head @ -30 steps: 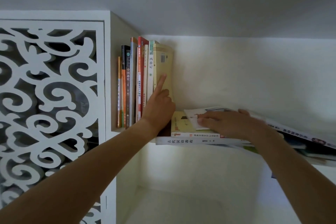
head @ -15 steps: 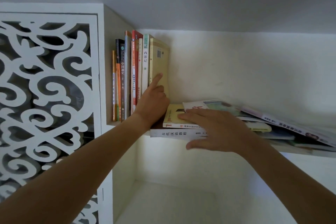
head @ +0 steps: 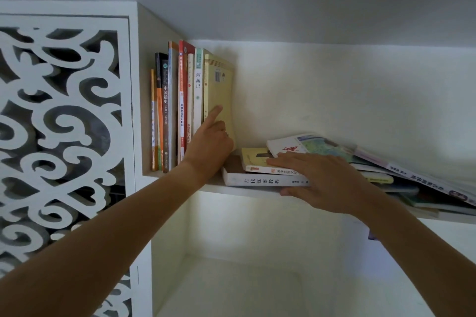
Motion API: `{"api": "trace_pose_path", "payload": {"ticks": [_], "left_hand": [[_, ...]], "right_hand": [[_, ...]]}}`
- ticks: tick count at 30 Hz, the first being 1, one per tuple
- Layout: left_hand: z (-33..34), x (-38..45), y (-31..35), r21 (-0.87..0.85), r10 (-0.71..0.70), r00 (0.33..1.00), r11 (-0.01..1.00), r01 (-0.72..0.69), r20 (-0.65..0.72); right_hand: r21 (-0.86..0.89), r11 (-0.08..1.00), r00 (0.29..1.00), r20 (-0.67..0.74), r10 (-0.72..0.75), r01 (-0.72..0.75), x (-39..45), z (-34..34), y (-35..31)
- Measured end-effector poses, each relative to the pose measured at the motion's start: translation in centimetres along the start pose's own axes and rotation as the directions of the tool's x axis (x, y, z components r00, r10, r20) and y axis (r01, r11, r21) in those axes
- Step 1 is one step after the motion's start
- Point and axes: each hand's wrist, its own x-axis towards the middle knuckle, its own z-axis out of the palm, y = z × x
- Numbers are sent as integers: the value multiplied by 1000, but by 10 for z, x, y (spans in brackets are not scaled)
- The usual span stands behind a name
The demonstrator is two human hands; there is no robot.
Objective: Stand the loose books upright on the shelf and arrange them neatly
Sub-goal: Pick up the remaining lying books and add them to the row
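Note:
A row of upright books (head: 180,110) stands at the left end of the white shelf (head: 244,190). The pale yellow book (head: 219,85) is the last one on its right. My left hand (head: 210,143) presses its index finger on that yellow cover, the other fingers curled. Right of it lies a thick white book (head: 257,180) with a yellow paperback (head: 255,159) and a white booklet (head: 283,145) on top. My right hand (head: 322,180) clasps this flat stack, fingers on top and thumb under the white book's front edge.
More loose books (head: 412,175) lie in a slanted, untidy pile along the shelf to the right. A white carved lattice panel (head: 64,123) closes off the left side. Below the shelf is an open white compartment (head: 244,278). The ceiling sits close above the upright books.
My right hand slid from lying flat on the white booklet toward the front of the stack, and its thumb dropped under the front edge. My left hand kept pressing the yellow book.

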Motion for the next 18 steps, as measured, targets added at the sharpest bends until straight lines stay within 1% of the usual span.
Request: {"api": "trace_pose_path", "payload": {"ticks": [6, 8, 11, 14, 16, 18], "left_hand": [[-2, 0, 11, -7, -78, 995, 997, 79, 61], [-6, 1, 19, 17, -87, 990, 996, 86, 110], [-8, 2, 25, 82, -64, 985, 995, 51, 159], [-4, -1, 21, 121, 22, 987, 992, -42, 158], [-2, -2, 18, 60, 53, 988, 996, -62, 143], [-1, -3, 17, -73, 55, 993, 996, -47, 104]], "right_hand": [[-3, 1000, 1000, -7, -2, 2, -8, -5, 9], [-11, 1000, 1000, 2, 9, -9, -15, -6, 18], [-37, 998, 999, 21, 48, -47, -22, -5, 30], [-46, 995, 996, 10, 89, -88, -21, -3, 34], [-40, 994, 995, -4, 103, -103, -16, -1, 29], [-54, 993, 994, -37, 100, -102, -8, 3, 19]]}}
